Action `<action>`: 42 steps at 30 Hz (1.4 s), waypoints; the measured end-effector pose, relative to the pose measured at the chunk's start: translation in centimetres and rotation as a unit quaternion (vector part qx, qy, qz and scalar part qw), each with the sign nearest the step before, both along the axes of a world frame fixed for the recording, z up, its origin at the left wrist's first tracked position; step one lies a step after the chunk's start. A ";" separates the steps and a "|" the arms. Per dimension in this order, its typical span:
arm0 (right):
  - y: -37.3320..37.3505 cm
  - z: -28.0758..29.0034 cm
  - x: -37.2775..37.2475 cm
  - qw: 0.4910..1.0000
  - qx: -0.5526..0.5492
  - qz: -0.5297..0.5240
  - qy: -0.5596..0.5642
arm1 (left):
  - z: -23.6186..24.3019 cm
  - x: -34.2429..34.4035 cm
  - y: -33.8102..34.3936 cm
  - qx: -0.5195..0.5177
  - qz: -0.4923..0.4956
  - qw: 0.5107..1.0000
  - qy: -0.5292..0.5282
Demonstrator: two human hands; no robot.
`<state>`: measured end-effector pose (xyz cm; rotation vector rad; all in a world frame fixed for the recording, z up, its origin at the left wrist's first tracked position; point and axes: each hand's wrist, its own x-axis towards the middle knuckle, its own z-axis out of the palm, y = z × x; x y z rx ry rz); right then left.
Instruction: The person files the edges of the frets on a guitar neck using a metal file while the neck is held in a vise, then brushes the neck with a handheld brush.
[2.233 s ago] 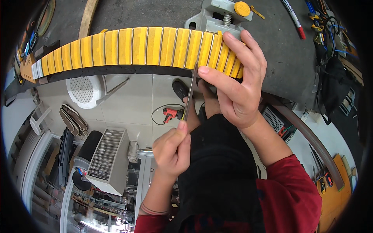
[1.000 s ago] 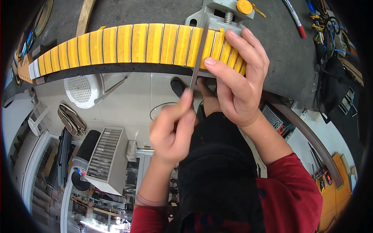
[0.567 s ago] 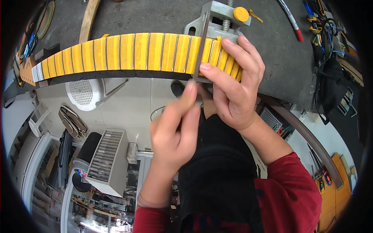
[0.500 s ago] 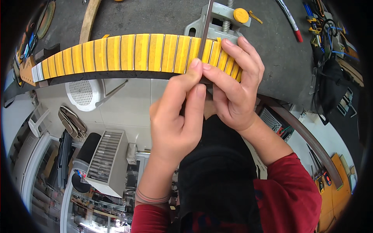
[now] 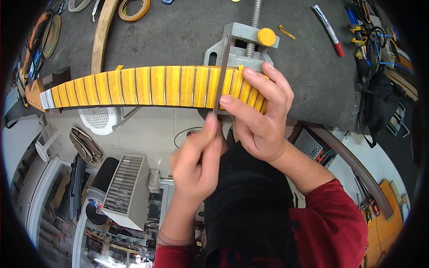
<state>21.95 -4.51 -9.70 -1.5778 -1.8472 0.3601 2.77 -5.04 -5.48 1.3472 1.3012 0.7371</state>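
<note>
A guitar neck (image 5: 144, 87) lies across the bench edge, its fingerboard covered in yellow masking tape with the metal frets showing between the strips. My left hand (image 5: 194, 163) is just off the near edge, slightly blurred, pinching the near end of a slim dark file (image 5: 223, 71). That file lies across the fingerboard, roughly along the frets, and reaches toward the grey vise (image 5: 246, 32). Spread over the right part of the neck, my right hand (image 5: 263, 114) has its fingers stretched out, one fingertip beside the file. Its thumb is mostly hidden.
Behind the neck are a wooden strip (image 5: 103, 38), a tape roll (image 5: 134, 10) and a marker (image 5: 328, 24) with a red cap. Tools and cables (image 5: 373, 33) crowd the right side. A white stool (image 5: 100, 119) stands below the bench's near edge.
My left hand has drawn the file toward me, away from the neck's near edge. My right hand stays on the neck. The whole bench sits lower in the picture.
</note>
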 end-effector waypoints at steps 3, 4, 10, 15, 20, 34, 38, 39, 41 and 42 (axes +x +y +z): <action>0.2 0.2 -0.1 1.000 0.003 0.002 0.006 | -0.7 -3.3 -5.4 0.084 -0.019 0.996 0.025; 0.1 0.2 -0.1 1.000 -0.004 0.004 0.008 | -0.4 -3.5 -5.6 0.092 -0.026 0.995 0.033; 0.2 0.3 -0.4 1.000 -0.015 0.002 0.016 | 0.1 1.0 2.2 0.047 -0.010 0.998 0.037; 0.3 -0.5 0.0 1.000 0.016 0.002 0.005 | -0.7 -2.6 -4.4 0.149 -0.021 0.987 0.048; 0.0 -0.7 0.1 1.000 0.028 0.006 0.001 | -1.0 1.1 1.0 0.170 -0.022 0.982 0.075; 0.6 -0.6 -0.2 0.999 0.037 0.003 -0.007 | -0.9 1.4 1.7 0.171 -0.007 0.983 0.060; 0.1 -1.1 0.3 0.999 0.048 -0.005 -0.016 | -1.3 -0.6 -2.8 0.168 -0.019 0.983 0.065; 0.3 -0.9 0.0 0.999 0.047 -0.001 -0.009 | -0.6 -1.8 -4.2 0.163 -0.035 0.982 0.092; 0.4 -0.9 0.1 0.999 0.046 0.001 -0.008 | 0.0 -2.2 -4.4 0.147 -0.043 0.983 0.099; 0.4 -0.8 0.0 0.999 0.044 0.002 -0.009 | 0.5 -2.3 -4.3 0.129 -0.049 0.984 0.110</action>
